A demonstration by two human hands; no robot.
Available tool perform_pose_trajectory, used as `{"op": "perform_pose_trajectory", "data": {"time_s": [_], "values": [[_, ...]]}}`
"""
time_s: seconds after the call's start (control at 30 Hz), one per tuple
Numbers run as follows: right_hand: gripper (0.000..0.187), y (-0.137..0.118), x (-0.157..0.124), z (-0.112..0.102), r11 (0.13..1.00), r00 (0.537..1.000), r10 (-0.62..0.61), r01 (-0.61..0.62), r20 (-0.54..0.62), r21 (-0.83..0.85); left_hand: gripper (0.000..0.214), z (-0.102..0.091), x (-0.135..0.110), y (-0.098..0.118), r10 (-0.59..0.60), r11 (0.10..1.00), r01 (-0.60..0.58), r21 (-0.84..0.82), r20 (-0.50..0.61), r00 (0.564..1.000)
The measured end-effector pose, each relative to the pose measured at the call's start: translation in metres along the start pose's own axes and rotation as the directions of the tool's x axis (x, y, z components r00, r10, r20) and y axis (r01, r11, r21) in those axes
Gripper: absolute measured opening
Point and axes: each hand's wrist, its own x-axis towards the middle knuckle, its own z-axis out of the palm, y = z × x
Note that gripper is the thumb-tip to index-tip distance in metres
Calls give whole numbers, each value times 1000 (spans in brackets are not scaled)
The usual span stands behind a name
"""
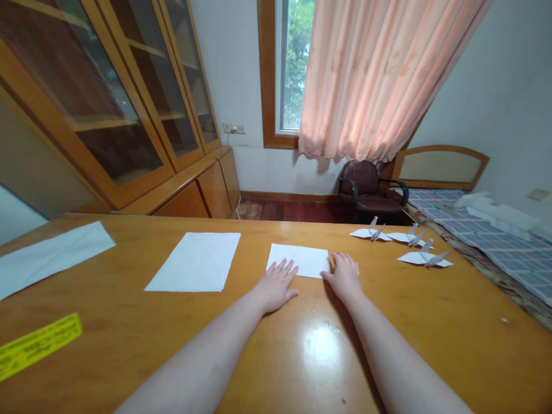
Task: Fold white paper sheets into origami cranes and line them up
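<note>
A small white sheet of paper (298, 260) lies on a honey-toned wooden desk (414, 322), just ahead of both hands at 12 o'clock. The left hand (275, 286) rests flat with its fingers (282, 267) spread wide, the fingertips touching the sheet's near edge. The right hand (345, 277) lies palm down with its fingers (338, 261) close together, their tips on the sheet's right corner; neither hand visibly grips it. A larger white sheet (194, 262) sits at 10 o'clock, and another (52, 259) lies farther out at the desk's left edge, with a yellow printed strip (38, 346) at 9 o'clock. Three folded paper cranes (403, 238) stand on white paper at 2 o'clock. Past the desk, a glass-fronted wooden cabinet (116, 98) fills 11 o'clock, a window (291, 66) with a peach curtain (382, 75) is at 12 to 1, and a dark leather armchair (366, 190) stands below the curtain on a wooden floor (284, 210). A bed (483, 241) with a blue checked cover and a padded headboard (437, 167) runs along the wall at 2 to 3 o'clock.
</note>
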Motion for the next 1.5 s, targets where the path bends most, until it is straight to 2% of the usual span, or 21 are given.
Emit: {"op": "perform_pose_trajectory", "data": {"time_s": [0.03, 0.07, 0.13, 0.2, 0.23, 0.3, 0.5, 0.7, 0.9, 1.0, 1.1, 1.17, 1.27, 1.37, 1.43, 1.5], "values": [[58, -4, -3, 0, 998, 997, -69, 69, -19, 2, 67, 1, -1, 3, -3, 1000, 3, 2, 14, 1000], [58, -9, -6, 1, 981, 982, -189, 189, -2, 35, 68, 2, -2, 8, -7, 1000, 7, 5, 19, 1000], [56, -18, -11, 3, 901, 900, -426, 412, 96, 136, 72, 6, -6, 19, 15, 1000, -15, 2, 30, 999], [54, -25, -16, 6, 866, 838, -498, 466, 223, 182, 77, 10, -9, 32, 27, 1000, -27, 0, 39, 999], [52, -27, -17, 8, 872, 821, -489, 458, 294, 172, 80, 12, -10, 38, 24, 1000, -23, -1, 56, 998], [49, -29, -18, 9, 904, 825, -422, 416, 376, 101, 84, 15, -12, 45, -17, 1000, 18, -3, 64, 998], [59, -24, -14, 8, 957, 881, -225, 281, 416, -79, 84, 15, -10, 42, -78, 997, 78, -1, 78, 994], [71, -16, -13, 8, 977, 926, -82, 147, 369, -151, 76, 2, -6, 20, -164, 986, 167, -32, 64, 984], [71, -15, -14, 7, 983, 936, -56, 113, 348, -146, 62, -2, 1, -15, -297, 953, 294, -79, -29, 955], [70, -13, -14, 5, 982, 932, -86, 140, 351, -129, 58, 0, 4, -28, -404, 914, 399, -74, -73, 912], [68, -11, -13, 5, 978, 933, -119, 169, 340, -119, 65, 3, 5, -33, -474, 880, 469, -72, -117, 873], [66, -9, -12, 5, 979, 940, -115, 162, 320, -125, 65, 3, 5, -34, -477, 879, 471, -74, -126, 870], [68, -8, -8, 5, 984, 968, -17, 60, 250, -167, 63, 2, 5, -36, -481, 877, 475, -79, -131, 867], [73, -5, -4, 4, 974, 978, 117, -80, 170, -211, 63, 2, 5, -39, -532, 846, 527, -76, -144, 834], [72, -2, -2, 3, 967, 979, 155, -123, 130, -222, 65, 1, 5, -40, -561, 828, 557, -71, -157, 813], [66, -1, -1, 1, 969, 983, 147, -123, 105, -213, 64, 1, 6, -40, -558, 829, 555, -68, -171, 812]]}}
